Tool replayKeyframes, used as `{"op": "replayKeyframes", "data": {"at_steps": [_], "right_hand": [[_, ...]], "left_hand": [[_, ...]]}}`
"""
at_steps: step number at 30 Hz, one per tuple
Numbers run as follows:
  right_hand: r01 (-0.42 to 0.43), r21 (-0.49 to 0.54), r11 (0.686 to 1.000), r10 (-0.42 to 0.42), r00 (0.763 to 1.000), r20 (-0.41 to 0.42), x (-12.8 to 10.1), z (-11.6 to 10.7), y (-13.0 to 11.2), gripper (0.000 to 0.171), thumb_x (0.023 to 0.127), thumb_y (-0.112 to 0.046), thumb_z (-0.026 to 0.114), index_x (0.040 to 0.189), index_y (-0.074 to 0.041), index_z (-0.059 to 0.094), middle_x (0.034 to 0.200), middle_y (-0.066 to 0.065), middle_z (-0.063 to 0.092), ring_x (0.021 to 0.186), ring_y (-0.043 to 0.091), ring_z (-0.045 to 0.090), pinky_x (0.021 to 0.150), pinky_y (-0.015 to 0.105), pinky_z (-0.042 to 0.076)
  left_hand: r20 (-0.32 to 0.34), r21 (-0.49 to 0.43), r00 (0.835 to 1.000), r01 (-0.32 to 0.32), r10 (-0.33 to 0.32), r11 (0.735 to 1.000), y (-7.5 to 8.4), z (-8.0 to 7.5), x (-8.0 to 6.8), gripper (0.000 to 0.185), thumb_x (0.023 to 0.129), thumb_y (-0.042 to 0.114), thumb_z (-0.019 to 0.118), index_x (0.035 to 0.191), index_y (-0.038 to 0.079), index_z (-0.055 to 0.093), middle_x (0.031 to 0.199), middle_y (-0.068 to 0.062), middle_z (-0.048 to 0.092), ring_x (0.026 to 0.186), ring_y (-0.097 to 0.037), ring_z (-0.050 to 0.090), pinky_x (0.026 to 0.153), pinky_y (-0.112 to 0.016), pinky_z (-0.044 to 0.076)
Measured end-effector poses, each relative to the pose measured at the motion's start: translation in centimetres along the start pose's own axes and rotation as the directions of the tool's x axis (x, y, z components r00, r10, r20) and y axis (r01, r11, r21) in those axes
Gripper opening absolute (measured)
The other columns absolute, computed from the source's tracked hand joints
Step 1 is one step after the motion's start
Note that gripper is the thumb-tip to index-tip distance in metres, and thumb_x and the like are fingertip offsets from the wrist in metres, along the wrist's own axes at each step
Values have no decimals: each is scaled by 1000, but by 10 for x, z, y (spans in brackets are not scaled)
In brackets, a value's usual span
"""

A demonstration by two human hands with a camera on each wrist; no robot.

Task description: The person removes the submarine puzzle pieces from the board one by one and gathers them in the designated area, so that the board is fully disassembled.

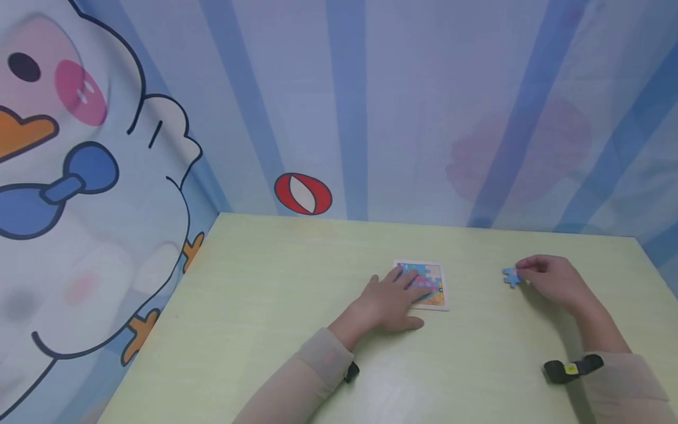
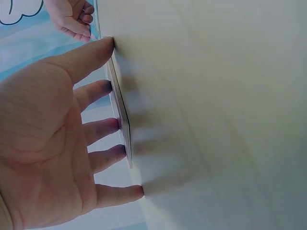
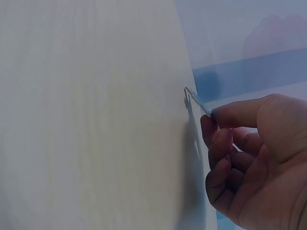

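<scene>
On the pale green wooden table (image 1: 275, 306), the left hand (image 1: 394, 297) lies flat with straight, spread fingers on a small square jigsaw board with a colourful picture (image 1: 431, 285), near the table's centre. At three o'clock from the board, well apart, the right hand (image 1: 551, 277) pinches a small blue jigsaw piece (image 1: 511, 276) between thumb and forefinger.

The head view alone shows the board's picture. The left wrist view shows the board (image 2: 120, 110) edge-on, with the spread fingertips (image 2: 108, 88) pressing it. The right wrist view shows the piece (image 3: 196, 101) tilted, its far tip at the tabletop; the other fingers curl under.
</scene>
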State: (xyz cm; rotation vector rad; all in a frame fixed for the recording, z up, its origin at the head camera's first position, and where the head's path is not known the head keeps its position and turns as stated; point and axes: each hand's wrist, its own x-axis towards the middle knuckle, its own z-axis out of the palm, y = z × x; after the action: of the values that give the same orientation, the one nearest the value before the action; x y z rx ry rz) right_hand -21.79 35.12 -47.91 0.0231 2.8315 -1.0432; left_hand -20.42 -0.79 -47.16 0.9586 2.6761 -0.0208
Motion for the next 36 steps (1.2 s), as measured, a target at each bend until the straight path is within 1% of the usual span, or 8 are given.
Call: {"op": "replayKeyframes", "data": {"at_steps": [6, 13, 18, 21, 24, 28, 33, 36], "right_hand": [[-2, -37, 999, 2, 1000, -12, 1, 0, 0, 39, 106, -27, 59, 123, 8, 66, 119, 32, 65, 101, 40, 62, 72, 37, 48], [-17, -81, 997, 13, 999, -38, 0, 0, -1, 42, 105, -31, 60, 122, 7, 66, 115, 29, 67, 101, 42, 63, 74, 43, 49], [-1, -87, 996, -4, 999, -54, -2, 1, -7, 42, 105, -32, 60, 122, 5, 66, 112, 27, 67, 95, 38, 63, 69, 39, 48], [29, -73, 997, -32, 999, -43, -2, 4, -14, 41, 105, -33, 60, 123, 4, 66, 112, 25, 67, 91, 33, 65, 67, 36, 49], [66, -51, 997, -67, 998, -21, -2, 8, -24, 39, 106, -31, 59, 124, 3, 66, 112, 22, 68, 86, 27, 66, 66, 35, 50], [103, -38, 994, -103, 995, -4, 1, 19, -41, 33, 105, -27, 61, 122, 1, 68, 108, 17, 70, 82, 22, 66, 66, 36, 51], [136, -16, 991, -136, 991, 13, 4, 37, -65, 28, 103, -23, 64, 119, -1, 69, 102, 11, 70, 84, 22, 66, 67, 36, 51], [157, 2, 988, -157, 987, 29, 7, 47, -77, 27, 102, -22, 65, 118, -1, 70, 101, 9, 69, 83, 21, 66, 67, 36, 51]], "left_hand": [[4, 4, 1000, 2, -2, 1000, 1, -1, -1, 70, 101, 60, 56, 163, 45, 28, 173, 6, 15, 159, -26, 10, 117, -61, 30], [1, -2, 1000, 2, -2, 1000, 1, -1, -1, 70, 101, 60, 56, 163, 45, 28, 173, 6, 15, 159, -26, 10, 117, -62, 29], [-8, 10, 1000, 0, 1, 1000, 0, 0, 0, 70, 101, 61, 56, 163, 45, 29, 173, 6, 16, 159, -26, 11, 118, -61, 28], [-18, 22, 1000, 2, -2, 1000, -1, 1, -1, 70, 100, 62, 56, 163, 45, 29, 173, 5, 16, 159, -27, 11, 119, -61, 26], [-40, 31, 999, 14, -13, 999, -1, 2, -1, 72, 99, 64, 56, 163, 44, 30, 173, 4, 18, 158, -29, 13, 119, -61, 25], [-55, 12, 997, 49, -48, 999, -1, 1, -4, 75, 97, 64, 59, 163, 43, 30, 172, 2, 20, 156, -33, 19, 118, -61, 26], [-32, -15, 995, 94, -94, 995, -1, -2, -6, 79, 96, 65, 60, 164, 42, 28, 172, 1, 19, 155, -36, 22, 117, -64, 27], [-17, -31, 994, 103, -104, 994, -1, -3, -6, 79, 96, 65, 60, 164, 43, 27, 173, 1, 18, 155, -36, 21, 115, -66, 28]]}}
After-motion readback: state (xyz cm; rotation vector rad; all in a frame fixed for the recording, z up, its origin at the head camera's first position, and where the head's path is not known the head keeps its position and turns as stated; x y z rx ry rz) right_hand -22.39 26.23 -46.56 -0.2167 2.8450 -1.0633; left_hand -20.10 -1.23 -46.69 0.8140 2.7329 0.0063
